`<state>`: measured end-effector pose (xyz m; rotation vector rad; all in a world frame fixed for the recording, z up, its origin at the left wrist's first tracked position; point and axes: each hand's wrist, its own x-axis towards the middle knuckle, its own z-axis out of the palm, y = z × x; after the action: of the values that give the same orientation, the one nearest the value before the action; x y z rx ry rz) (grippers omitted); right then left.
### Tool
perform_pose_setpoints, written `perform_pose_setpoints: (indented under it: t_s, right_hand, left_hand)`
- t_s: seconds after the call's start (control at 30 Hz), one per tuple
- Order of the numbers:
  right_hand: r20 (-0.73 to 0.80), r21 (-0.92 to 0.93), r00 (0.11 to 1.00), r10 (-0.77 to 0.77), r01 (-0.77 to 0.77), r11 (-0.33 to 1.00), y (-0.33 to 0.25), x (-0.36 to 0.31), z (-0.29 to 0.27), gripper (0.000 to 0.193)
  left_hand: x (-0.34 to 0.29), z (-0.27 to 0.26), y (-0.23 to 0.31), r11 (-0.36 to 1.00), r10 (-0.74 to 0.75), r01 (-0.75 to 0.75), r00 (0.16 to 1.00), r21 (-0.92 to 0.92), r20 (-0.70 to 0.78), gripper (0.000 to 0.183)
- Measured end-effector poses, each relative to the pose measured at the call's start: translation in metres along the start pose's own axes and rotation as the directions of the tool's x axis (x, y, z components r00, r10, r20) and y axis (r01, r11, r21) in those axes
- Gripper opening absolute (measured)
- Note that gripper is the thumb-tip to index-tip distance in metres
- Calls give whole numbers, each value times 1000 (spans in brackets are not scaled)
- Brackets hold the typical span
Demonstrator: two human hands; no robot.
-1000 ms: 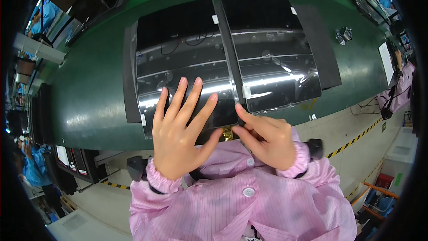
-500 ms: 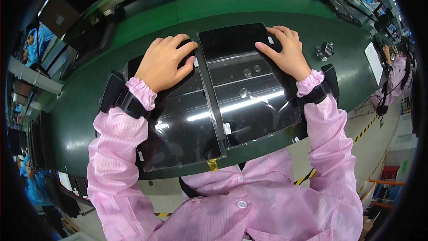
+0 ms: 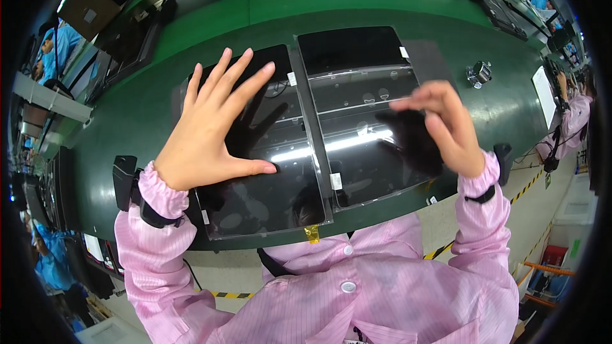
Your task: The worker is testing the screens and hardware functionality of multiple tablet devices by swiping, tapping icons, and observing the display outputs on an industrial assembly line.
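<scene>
Partly hidden by hands: glossy black rectangular left panel [image 3: 268,204], matching right panel [image 3: 357,51], side by side on dark-green bench [image 3: 127,146] | bare left hand [image 3: 207,127]: grip spread wide | right hand [image 3: 451,127]: motion-blurred, grip half-curled, thumb apart, contact unclear

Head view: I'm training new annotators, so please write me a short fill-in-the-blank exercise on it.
1. The blurred hand is the person's ____ one.
2. Of the two black panels, the one with gold tape at its near edge is the ____ one.
3. The table is coloured ____.
4. The sleeves are coloured ____.

Missing words: right; left; green; pink.
</scene>
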<state>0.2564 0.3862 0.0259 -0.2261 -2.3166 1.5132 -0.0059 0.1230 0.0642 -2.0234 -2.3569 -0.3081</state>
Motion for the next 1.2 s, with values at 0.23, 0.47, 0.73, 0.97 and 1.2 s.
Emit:
perform_pose_setpoints:
  t_s: [0.23,0.47,0.73,0.97,1.2]
  right_hand:
    - [312,-193,931,-191,259,946,-17,-9,1,17]
    - [-219,-191,969,-112,70,979,-4,-1,2,28]
    - [-46,-537,988,-149,101,838,-3,0,12,12]
    - [-183,-179,972,-148,115,977,-7,-6,15,16]
    - [19,-277,975,-222,218,936,-21,-24,9,21]
  left_hand:
    - [-12,13,-29,957,-171,231,937,174,-304,76]
    - [-37,7,10,996,-36,38,999,-84,29,97]
    - [-30,8,-13,980,-185,196,949,19,-256,66]
    - [-32,30,-20,953,-225,270,936,141,-269,71]
    - [-33,19,-25,969,-204,241,908,57,-367,50]
